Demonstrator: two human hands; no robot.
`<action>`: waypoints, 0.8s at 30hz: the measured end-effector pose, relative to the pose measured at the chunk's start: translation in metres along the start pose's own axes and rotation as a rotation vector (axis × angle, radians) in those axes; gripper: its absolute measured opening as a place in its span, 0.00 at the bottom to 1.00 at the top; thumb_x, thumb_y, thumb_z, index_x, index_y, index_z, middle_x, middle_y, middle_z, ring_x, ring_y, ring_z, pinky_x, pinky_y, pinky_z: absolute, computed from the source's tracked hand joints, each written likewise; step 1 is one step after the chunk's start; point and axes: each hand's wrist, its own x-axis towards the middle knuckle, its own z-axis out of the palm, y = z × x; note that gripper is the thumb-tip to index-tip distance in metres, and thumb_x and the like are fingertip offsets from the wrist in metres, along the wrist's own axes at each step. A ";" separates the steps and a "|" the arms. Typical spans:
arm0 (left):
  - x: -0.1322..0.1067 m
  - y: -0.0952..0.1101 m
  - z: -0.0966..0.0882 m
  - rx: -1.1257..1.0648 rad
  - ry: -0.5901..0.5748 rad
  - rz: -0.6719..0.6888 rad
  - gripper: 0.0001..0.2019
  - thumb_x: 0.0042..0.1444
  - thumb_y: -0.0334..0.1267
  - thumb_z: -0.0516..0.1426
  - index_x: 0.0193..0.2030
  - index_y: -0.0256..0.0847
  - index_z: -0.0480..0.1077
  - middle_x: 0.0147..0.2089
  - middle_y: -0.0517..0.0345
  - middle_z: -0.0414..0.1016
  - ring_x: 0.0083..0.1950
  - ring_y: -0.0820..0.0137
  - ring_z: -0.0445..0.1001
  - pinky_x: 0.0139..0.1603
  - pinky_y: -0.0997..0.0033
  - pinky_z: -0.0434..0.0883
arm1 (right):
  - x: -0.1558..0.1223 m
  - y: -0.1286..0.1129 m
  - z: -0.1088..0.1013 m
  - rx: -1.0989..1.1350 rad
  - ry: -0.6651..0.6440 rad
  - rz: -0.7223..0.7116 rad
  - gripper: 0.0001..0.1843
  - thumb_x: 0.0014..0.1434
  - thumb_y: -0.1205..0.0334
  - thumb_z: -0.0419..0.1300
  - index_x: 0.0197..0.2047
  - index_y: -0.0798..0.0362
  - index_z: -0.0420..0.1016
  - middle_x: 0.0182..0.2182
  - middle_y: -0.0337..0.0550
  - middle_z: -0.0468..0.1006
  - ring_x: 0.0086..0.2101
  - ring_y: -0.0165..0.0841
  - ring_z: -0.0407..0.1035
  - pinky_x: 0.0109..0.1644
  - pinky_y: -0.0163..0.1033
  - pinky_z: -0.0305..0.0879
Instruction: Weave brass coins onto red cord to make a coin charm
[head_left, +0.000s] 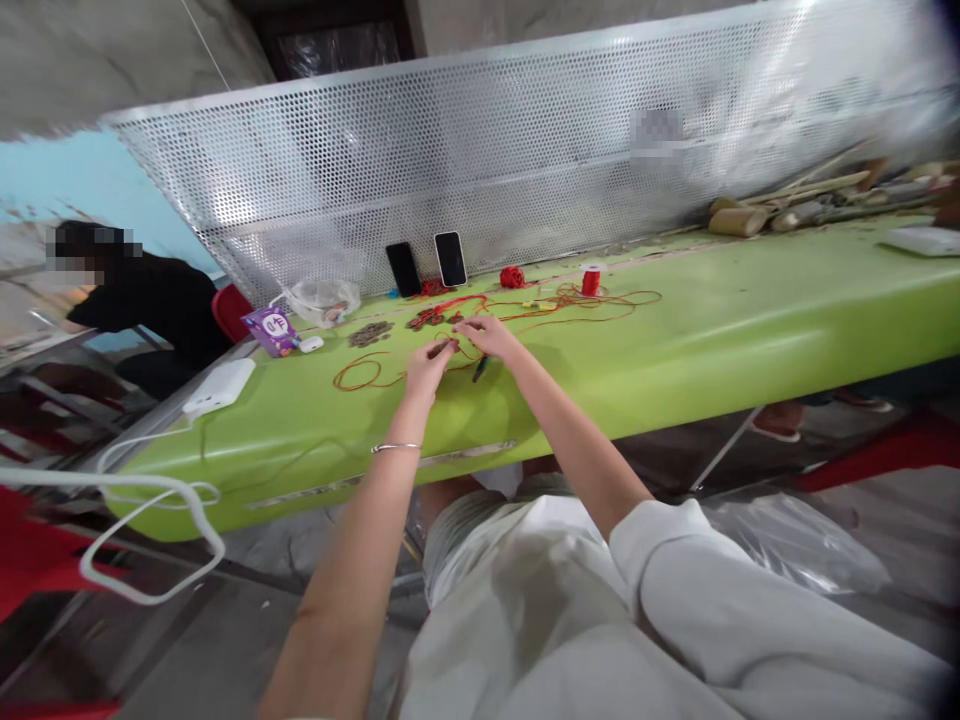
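Observation:
My left hand pinches at a thin red cord, which lies in loops on the green table to its left. A small dark piece shows at those fingertips, too small to name. Close by on the right, my right hand is also closed in a pinch by the cord, its fingertips near the left ones. Just beyond my hands lie dark round coin-like pieces with red cords. A pile of similar brownish pieces sits farther left. A small dark green-handled tool rests below my right hand.
Two phones lean against a perforated metal screen. A red cord ball, a red spool and a plastic bag stand behind. Left are a purple box and white power strip. Another person sits far left.

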 end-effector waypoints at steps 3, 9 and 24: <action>-0.002 0.002 0.001 0.049 -0.070 0.007 0.09 0.56 0.40 0.59 0.31 0.35 0.70 0.24 0.65 0.67 0.22 0.78 0.62 0.24 0.76 0.62 | 0.000 -0.002 0.002 -0.011 -0.024 -0.003 0.11 0.57 0.57 0.60 0.34 0.55 0.79 0.31 0.43 0.78 0.34 0.33 0.72 0.42 0.35 0.64; -0.005 0.003 0.001 0.069 -0.086 0.040 0.12 0.49 0.45 0.61 0.28 0.37 0.73 0.20 0.65 0.65 0.21 0.78 0.57 0.22 0.75 0.54 | -0.002 -0.007 0.002 0.009 -0.049 -0.012 0.07 0.54 0.61 0.62 0.30 0.57 0.78 0.26 0.41 0.77 0.30 0.30 0.70 0.40 0.34 0.63; -0.003 0.003 0.002 0.076 -0.049 0.003 0.08 0.57 0.39 0.58 0.34 0.34 0.70 0.28 0.63 0.71 0.24 0.78 0.66 0.24 0.76 0.65 | -0.002 -0.008 0.002 0.127 -0.046 -0.034 0.06 0.53 0.63 0.61 0.28 0.58 0.74 0.25 0.40 0.75 0.28 0.28 0.67 0.37 0.33 0.62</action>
